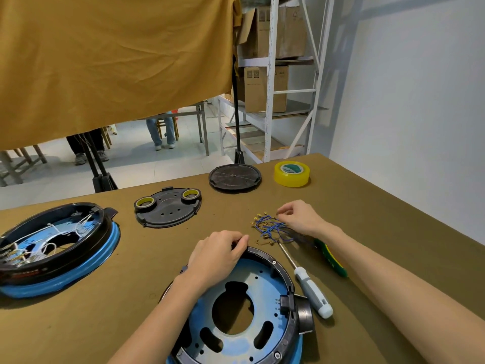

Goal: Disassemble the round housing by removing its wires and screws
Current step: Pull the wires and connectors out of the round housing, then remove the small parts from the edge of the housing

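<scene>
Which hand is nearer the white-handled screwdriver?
Left. The left hand grips the housing rim just across from the screwdriver; the right hand sits farther back on the blue wires.

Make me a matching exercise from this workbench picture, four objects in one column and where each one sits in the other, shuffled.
Things:
1. yellow roll of clear tape
2. white-handled screwdriver
3. bundle of blue wires with brass terminals
4. round blue-and-black housing without wires

Places:
A. under the right hand
B. just right of the near housing
C. far side of the table, on the right
D. gripped at its far rim by the left hand

Pairs: 1-C, 2-B, 3-A, 4-D
</scene>
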`<state>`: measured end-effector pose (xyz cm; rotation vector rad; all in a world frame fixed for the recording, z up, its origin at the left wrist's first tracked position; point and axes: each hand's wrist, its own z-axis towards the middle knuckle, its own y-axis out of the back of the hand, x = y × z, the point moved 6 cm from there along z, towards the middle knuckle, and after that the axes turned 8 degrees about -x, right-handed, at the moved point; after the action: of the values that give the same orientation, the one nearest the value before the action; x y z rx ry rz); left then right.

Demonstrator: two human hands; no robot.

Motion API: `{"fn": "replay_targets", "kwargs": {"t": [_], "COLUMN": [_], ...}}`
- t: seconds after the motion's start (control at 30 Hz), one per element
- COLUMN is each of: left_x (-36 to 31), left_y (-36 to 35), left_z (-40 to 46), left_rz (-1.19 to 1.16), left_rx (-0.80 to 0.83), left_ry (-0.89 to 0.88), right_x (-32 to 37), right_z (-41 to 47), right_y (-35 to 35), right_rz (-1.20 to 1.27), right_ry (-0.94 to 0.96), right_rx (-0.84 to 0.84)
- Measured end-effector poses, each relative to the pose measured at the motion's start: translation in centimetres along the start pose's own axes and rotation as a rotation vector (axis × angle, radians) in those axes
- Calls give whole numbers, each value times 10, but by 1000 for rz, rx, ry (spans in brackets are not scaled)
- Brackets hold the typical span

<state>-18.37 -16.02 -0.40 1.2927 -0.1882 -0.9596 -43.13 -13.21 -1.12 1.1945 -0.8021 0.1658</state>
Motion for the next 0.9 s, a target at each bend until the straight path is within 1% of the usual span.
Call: {"fn": "replay_targets", "kwargs": {"t": [0.07, 0.17, 0.33, 0.47, 0.6, 0.67, 0.73, 0.8, 0.83, 0.9], "left_x": [-1, -2, -3, -4, -3, -2, -2, -3, -3, 0], "left_y": [0, 1, 4, 5, 5, 5, 5, 7, 8, 16], "left_z": [0, -1, -2, -2, -2, -2, -1, 0, 0, -3], "left_rz": [-1, -8, -23, -20, -12, -14, -20, -38, -58, -103], "left_rx": [-7, -8, -19, -9, -14, -7, 11, 46, 66, 83], "left_ry": [-7, -15, -5, -4, 7, 8, 9, 17, 24, 38], "right_x": [-1, -1, 8, 13, 12, 15, 26, 46, 56, 72], "right_z": [-7, -9, -5, 7, 12, 7, -6, -31, -45, -80], "right_y": [-5, -3, 13, 15, 2, 4, 9, 10, 7, -4], "right_rz": [-72, -186, -95, -112, -267, -306, -249, -98, -38, 8], "right_ry": [25, 98, 188, 168, 144, 145, 158, 183, 193, 201], "right_rx": [102, 66, 59, 75, 136, 101, -12, -93, -76, 52]}}
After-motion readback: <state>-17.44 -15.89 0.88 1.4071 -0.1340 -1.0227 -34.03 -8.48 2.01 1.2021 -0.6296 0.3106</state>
